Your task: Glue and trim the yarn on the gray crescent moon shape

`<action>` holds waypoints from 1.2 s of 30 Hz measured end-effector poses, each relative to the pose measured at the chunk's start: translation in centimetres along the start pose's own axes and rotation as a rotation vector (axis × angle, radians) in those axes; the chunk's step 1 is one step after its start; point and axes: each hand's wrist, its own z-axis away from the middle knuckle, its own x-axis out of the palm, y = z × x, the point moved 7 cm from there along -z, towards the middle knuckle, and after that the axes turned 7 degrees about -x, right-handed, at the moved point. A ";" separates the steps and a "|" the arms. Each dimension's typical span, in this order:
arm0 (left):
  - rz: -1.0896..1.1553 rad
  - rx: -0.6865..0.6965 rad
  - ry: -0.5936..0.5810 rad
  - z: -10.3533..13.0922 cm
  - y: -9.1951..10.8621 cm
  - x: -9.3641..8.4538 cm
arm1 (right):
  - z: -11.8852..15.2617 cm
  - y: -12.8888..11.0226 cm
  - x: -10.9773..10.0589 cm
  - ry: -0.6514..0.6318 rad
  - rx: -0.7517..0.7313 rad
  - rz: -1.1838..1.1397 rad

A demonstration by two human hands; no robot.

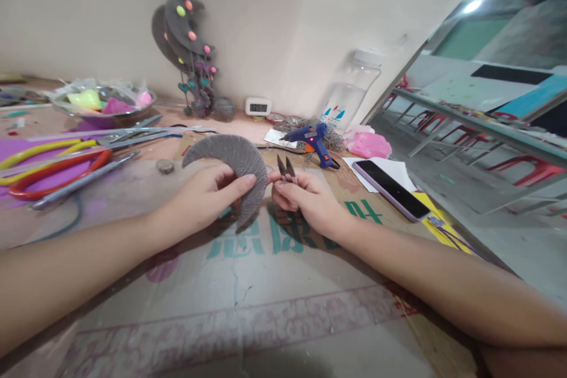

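A grey crescent moon wrapped in yarn (225, 150) is pinched between the thumb and fingers of my left hand (208, 192), above the cardboard. Its points face left and down. Beside it, my right hand (303, 198) is closed around a small pair of thread snips (286, 168), with the two dark blades pointing up and slightly apart. The right index finger reaches toward the crescent's right edge; whether it touches I cannot tell. A blue glue gun (313, 140) with a small red light lies just behind my right hand.
Printed cardboard (248, 301) covers the table. At left lie scissors with red and yellow handles (62, 174) and a metal bowl (106, 115). Finished crescents with pompoms (183, 29) lean at the wall. A timer (257, 107), water bottle (349, 91) and phone (392, 189) stand or lie behind and right.
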 end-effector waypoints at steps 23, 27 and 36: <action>0.086 -0.082 0.006 -0.1 -0.8 0.1 | 0.0 0.5 -0.1 0.017 0.029 0.109; 0.002 -0.036 0.009 -0.1 -0.2 -0.1 | -0.2 0.6 0.1 0.005 0.046 0.129; -0.137 0.018 -0.003 -0.4 0.0 0.2 | -0.2 1.0 0.1 -0.026 0.116 0.207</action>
